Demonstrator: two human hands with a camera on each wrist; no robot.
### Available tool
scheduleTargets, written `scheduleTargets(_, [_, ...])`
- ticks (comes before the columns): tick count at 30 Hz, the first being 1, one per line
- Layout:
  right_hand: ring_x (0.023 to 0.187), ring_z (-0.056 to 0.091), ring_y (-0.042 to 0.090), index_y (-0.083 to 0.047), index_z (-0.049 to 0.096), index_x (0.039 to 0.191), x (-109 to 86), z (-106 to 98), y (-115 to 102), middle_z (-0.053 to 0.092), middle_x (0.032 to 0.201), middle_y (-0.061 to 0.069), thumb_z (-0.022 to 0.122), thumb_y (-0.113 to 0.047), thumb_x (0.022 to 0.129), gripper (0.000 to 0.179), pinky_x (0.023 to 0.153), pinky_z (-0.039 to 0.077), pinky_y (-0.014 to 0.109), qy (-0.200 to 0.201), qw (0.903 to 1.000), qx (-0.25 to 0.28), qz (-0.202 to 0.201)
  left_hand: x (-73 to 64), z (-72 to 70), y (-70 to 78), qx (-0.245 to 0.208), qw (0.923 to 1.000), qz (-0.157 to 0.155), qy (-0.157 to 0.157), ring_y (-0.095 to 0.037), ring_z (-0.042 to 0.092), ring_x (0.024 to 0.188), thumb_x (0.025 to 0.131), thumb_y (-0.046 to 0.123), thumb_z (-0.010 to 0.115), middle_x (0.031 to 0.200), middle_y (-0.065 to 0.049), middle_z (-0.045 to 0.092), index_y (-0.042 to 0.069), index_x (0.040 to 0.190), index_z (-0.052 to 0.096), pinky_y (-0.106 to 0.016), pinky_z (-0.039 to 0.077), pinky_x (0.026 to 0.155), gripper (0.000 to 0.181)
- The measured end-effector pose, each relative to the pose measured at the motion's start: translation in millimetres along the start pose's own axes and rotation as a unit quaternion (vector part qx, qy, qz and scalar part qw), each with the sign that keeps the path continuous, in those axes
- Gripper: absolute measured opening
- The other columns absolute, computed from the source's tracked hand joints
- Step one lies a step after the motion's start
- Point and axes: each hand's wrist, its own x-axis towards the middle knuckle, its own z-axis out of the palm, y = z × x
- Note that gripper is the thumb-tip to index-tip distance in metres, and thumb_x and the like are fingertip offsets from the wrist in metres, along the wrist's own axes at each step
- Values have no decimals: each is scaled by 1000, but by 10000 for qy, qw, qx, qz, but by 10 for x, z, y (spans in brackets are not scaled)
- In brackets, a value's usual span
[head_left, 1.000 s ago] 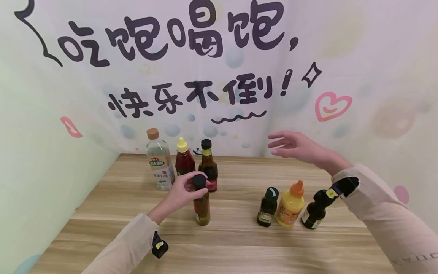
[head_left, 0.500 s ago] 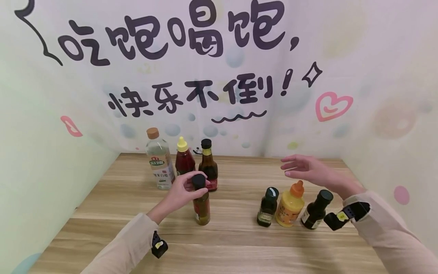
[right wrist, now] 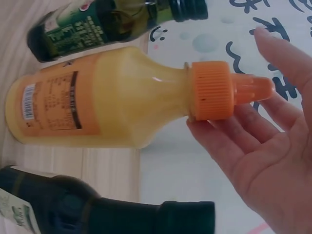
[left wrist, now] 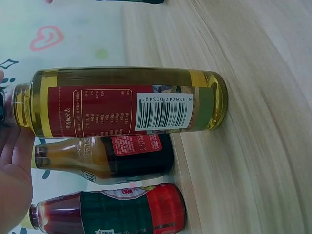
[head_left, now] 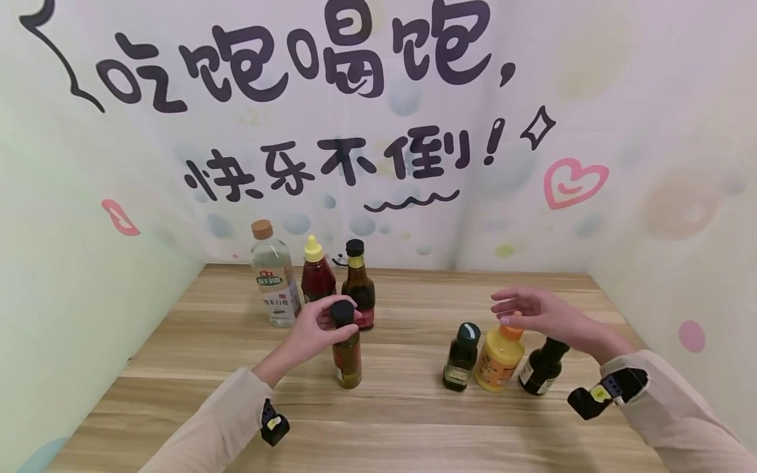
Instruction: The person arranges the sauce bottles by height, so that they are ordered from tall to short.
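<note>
My left hand holds a slim glass bottle of golden oil at its neck, just under the black cap, and the bottle stands upright on the table. A red label with a barcode shows on this oil bottle in the left wrist view. Over the yellow squeeze bottle is my right hand, its fingers spread loosely behind the orange nozzle cap and its thumb apart from it. A small dark green bottle stands left of the squeeze bottle, and a dark sauce bottle stands right of it.
Behind my left hand stand a clear vinegar bottle, a red sauce bottle with a yellow nozzle and a brown sauce bottle. The wooden table ends at a printed backdrop.
My right hand has come down from above the table to the squeeze bottle's orange cap. The left hand and the oil bottle have stayed in place.
</note>
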Motion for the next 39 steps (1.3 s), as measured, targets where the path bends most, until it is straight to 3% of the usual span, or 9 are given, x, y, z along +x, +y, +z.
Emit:
scheduleTargets(6, [100,55,11,0,44,124,-38,47,25,53,117,19,59,-17,85,45,81,46,28,161,9998,79,-73,-2,7,-1,23,10000,-47,45,-21,59,90,80,6,65,104,-17,58,1,111,54,-27,49,76,34])
scheduleTargets(13, [104,53,25,4,45,122,-72,105,49,52,117,21,63,-18,83,48,80,47,27,369,9991,203,12,-9,-1,4,43,10000,-66,59,-21,59,91,80,8,65,104,-17,58,2,111,54,-27,48,77,34])
scheduleTargets(19, [100,54,17,3,51,117,-72,128,80,54,113,18,63,-19,82,43,78,47,26,488,9987,176,26,-6,-11,-9,118,9999,-5,79,-19,59,89,79,8,66,103,-17,59,1,110,54,-27,48,76,33])
scheduleTargets(29, [94,56,10,3,55,112,-118,141,83,53,113,21,62,-17,83,36,75,48,25,573,9981,215,-18,-19,12,205,51,9999,110,-71,-24,60,87,79,-1,62,99,-26,59,-8,106,52,-28,49,75,30])
scheduleTargets(34, [93,57,13,1,57,111,-114,141,99,55,111,19,62,-20,83,35,74,49,27,606,9981,122,60,10,-11,66,40,10000,-9,-47,-16,61,86,79,4,65,99,-21,61,-5,108,53,-25,49,75,32])
scheduleTargets(39, [91,57,16,1,57,109,-113,139,99,55,110,18,63,-21,82,35,74,49,31,594,9981,92,120,30,-25,-12,19,9999,103,-79,-15,62,86,79,8,66,98,-18,63,-6,107,54,-26,49,75,34])
